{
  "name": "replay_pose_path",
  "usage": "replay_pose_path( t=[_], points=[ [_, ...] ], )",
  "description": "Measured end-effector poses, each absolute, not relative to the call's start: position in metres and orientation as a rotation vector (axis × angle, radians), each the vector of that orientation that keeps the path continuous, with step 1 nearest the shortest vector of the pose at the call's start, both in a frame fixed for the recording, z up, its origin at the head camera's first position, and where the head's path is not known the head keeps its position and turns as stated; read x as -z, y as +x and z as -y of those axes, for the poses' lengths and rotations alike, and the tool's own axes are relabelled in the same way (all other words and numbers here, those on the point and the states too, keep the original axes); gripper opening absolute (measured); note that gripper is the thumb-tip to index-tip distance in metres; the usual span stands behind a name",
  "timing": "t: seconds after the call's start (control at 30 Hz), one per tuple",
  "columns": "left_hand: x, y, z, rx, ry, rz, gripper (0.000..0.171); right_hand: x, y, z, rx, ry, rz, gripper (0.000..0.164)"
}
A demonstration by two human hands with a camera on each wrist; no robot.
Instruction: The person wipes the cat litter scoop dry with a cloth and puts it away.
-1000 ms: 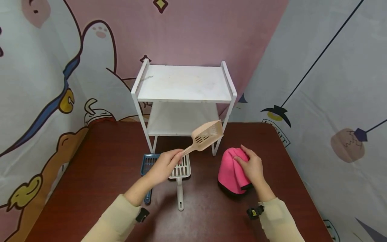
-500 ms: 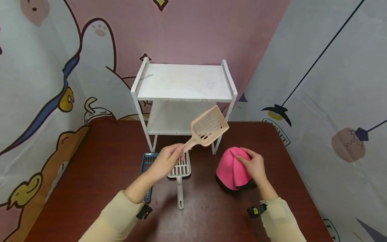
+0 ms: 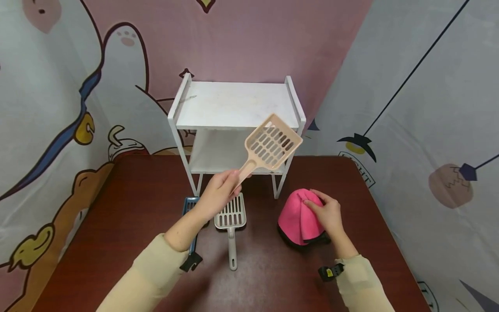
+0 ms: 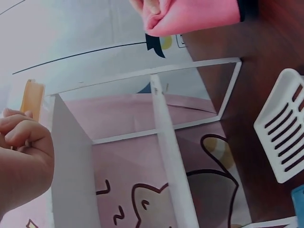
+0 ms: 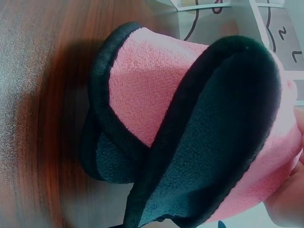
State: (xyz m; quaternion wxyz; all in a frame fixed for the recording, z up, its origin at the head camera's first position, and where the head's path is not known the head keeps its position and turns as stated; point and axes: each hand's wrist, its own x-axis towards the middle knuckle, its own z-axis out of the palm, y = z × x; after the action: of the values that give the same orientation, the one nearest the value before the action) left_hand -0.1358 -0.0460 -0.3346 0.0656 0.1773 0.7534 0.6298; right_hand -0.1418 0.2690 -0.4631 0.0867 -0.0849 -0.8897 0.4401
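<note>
My left hand [image 3: 218, 193] grips the handle of a beige slotted litter scoop [image 3: 256, 158], raised in front of the white shelf in the head view. Its slotted head points up and to the right. My right hand [image 3: 328, 213] pinches a folded pink cloth [image 3: 300, 216] with dark edging, bunched low over the right side of the table. The right wrist view shows the dark underside of the cloth [image 5: 152, 85] and its folds. A light grey litter scoop [image 3: 231, 242] lies below my left hand. Beside it, a blue scoop [image 3: 190, 202] is partly hidden by my left forearm.
A white two-tier shelf [image 3: 238, 104] stands at the back of the dark red-brown table [image 3: 117, 225]. Cartoon-printed walls [image 3: 249, 39] rise behind and on both sides. In the left wrist view, the shelf frame [image 4: 168, 142] is close to my left hand.
My left hand has raised the beige scoop and turned its slotted face toward the head camera. My right hand has shifted the pink cloth slightly left, then stayed nearly still.
</note>
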Motion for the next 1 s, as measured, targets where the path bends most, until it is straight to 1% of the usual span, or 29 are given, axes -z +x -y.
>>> replay_pose_path(
  t=[0.2, 0.47, 0.8, 1.0],
  points=[
    [0.324, -0.141, 0.036, -1.939, 0.495, -2.301, 0.034, 0.465, -0.141, -0.268, -1.315, -0.239, 2.662, 0.046],
    [0.312, -0.149, 0.025, -2.035, 0.459, -2.234, 0.035, 0.465, -0.14, -0.266, -1.345, -0.248, 2.673, 0.047],
    [0.3, -0.163, 0.019, -2.139, 0.254, -2.087, 0.037, 0.463, -0.142, -0.267, -1.312, -0.259, 2.692, 0.047],
    [0.292, -0.168, 0.015, -2.186, 0.234, -2.004, 0.036, 0.463, -0.141, -0.267, -1.316, -0.253, 2.689, 0.047]
  ],
)
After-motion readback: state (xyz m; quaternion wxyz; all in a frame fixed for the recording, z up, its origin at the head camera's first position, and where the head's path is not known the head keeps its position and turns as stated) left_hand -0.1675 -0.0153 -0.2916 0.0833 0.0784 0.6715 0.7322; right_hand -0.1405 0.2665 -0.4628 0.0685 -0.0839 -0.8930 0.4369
